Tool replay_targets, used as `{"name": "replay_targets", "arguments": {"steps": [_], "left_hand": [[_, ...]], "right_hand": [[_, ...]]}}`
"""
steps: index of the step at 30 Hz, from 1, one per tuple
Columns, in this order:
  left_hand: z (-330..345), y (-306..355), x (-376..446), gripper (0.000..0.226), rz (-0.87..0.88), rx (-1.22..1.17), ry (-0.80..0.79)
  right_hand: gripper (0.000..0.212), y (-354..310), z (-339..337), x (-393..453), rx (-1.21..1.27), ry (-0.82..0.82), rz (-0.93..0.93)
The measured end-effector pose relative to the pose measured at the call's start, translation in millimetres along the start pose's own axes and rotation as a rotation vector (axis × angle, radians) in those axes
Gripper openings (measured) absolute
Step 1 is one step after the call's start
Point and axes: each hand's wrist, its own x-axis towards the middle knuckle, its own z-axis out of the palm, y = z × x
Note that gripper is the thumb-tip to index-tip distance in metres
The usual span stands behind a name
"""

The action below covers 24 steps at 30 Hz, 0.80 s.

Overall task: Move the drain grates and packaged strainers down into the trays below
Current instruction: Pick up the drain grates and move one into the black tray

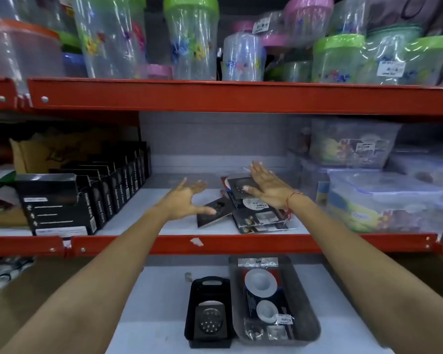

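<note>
On the middle shelf lies a square metal drain grate [211, 213], with another grate [238, 187] atop a small pile of packaged strainers [261, 218]. My left hand [187, 200] hovers open over the near grate, thumb touching it. My right hand [266, 186] is spread open above the pile, thumb resting on the upper grate. Below, a black tray [193, 302] holds one grate [210, 319]. Beside it a clear grey tray [310, 312] holds a packaged strainer [262, 295].
A row of black boxes [87, 198] stands at the left of the middle shelf. Clear plastic storage boxes [384, 200] fill its right side. Red shelf rails [215, 244] cross the view. Plastic jars [189, 37] crowd the top shelf.
</note>
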Motion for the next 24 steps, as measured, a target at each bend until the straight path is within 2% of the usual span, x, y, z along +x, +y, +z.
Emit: {"name": "replay_targets", "arguments": {"steps": [3,6,10,12,15,21,22,24], "left_hand": [[10.3,-7.9,14.9,0.127,-0.118,-0.008,-0.278],[19.4,-15.1,25.9,0.133,-0.14,-0.052,-0.396],[25.5,-19.4,37.4,0.099,-0.154,-0.154,-0.387],[27.3,-24.9,40.5,0.089,-0.16,-0.215,-0.368],[29.5,-33.9,43.4,0.086,-0.174,-0.283,-0.343],[14.2,-45.6,40.1,0.097,-0.142,-0.271,-0.292],[11.6,-47.9,39.3,0.1,-0.146,-0.272,-0.292],[8.9,-54.3,36.4,0.109,-0.166,-0.278,-0.289]], "right_hand": [[0.096,22.3,2.0,20.4,0.024,-0.241,0.07],[0.106,42.0,0.7,34.4,0.051,-0.382,0.121],[0.107,53.3,-3.4,49.5,0.096,-0.446,0.121],[0.109,50.8,-4.0,55.7,0.137,-0.46,0.088],[0.106,49.5,-5.8,65.6,0.193,-0.452,0.077],[0.071,37.9,-22.0,78.2,0.125,-0.527,0.128],[0.075,33.0,-24.8,77.3,0.089,-0.542,0.132],[0.097,19.4,-29.3,74.5,0.044,-0.545,0.117]]}}
